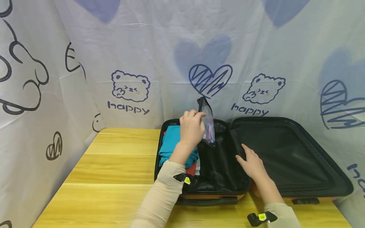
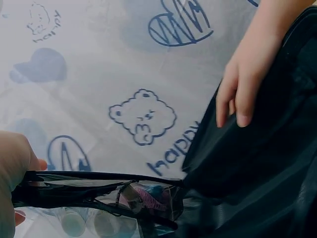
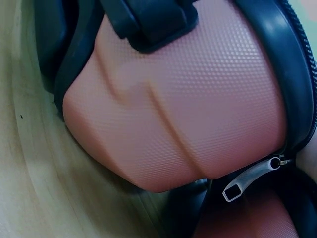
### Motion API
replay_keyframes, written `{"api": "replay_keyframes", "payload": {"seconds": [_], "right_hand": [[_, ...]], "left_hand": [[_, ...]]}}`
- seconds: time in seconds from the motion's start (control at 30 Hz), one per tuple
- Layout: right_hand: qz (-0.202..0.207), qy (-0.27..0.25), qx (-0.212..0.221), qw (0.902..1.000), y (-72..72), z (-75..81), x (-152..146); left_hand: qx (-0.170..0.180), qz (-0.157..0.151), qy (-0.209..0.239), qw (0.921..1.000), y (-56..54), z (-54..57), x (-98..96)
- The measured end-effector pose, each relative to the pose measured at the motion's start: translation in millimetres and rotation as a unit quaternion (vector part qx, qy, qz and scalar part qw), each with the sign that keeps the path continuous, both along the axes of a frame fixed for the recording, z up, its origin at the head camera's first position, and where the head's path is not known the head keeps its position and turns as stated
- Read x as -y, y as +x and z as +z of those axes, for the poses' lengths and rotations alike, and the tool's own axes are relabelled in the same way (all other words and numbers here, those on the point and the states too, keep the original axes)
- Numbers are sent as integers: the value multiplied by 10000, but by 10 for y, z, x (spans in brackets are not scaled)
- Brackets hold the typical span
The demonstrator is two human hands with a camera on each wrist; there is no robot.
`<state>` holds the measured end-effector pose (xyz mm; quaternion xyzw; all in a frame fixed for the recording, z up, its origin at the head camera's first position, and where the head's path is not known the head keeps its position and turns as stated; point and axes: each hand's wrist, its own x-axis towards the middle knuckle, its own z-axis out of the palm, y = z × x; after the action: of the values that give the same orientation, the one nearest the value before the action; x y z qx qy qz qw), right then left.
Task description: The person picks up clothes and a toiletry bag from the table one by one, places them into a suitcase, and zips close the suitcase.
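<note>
My left hand [image 1: 192, 126] pinches the top of a clear pouch with black edging [image 1: 209, 128] and holds it upright above the suitcase [image 1: 211, 192]. Through the pouch's see-through side, the left wrist view shows small bottles [image 2: 73, 223] and a pink coiled item [image 2: 148, 197]. Folded blue clothing [image 1: 171, 139] lies in the suitcase's left half, over red and white cloth. My right hand [image 1: 252, 163], its fingers extended, is at the black lining between the base and the opened lid [image 1: 288, 158]; whether it touches is unclear.
The right wrist view shows the textured orange shell [image 3: 198, 99] and a metal zipper pull [image 3: 250, 178]. A black handle [image 1: 208, 201] juts from the suitcase's front. Under it is a wooden table [image 1: 114, 164], with a printed cloth [image 1: 171, 95] hanging behind.
</note>
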<state>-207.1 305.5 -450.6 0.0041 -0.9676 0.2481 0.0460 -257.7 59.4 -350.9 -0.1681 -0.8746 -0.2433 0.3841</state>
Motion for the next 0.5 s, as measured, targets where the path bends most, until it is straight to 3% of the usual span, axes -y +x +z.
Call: {"api": "replay_keyframes", "payload": {"seconds": [0.23,0.5], "right_hand": [[-4,5,-64,10000,11,8,13],[16,26,-87,10000,2,-17,8]], "left_hand": [[96,8,-16,10000,-90,-225,-225],[555,-273,79,9981,-110,-506,-337]]}}
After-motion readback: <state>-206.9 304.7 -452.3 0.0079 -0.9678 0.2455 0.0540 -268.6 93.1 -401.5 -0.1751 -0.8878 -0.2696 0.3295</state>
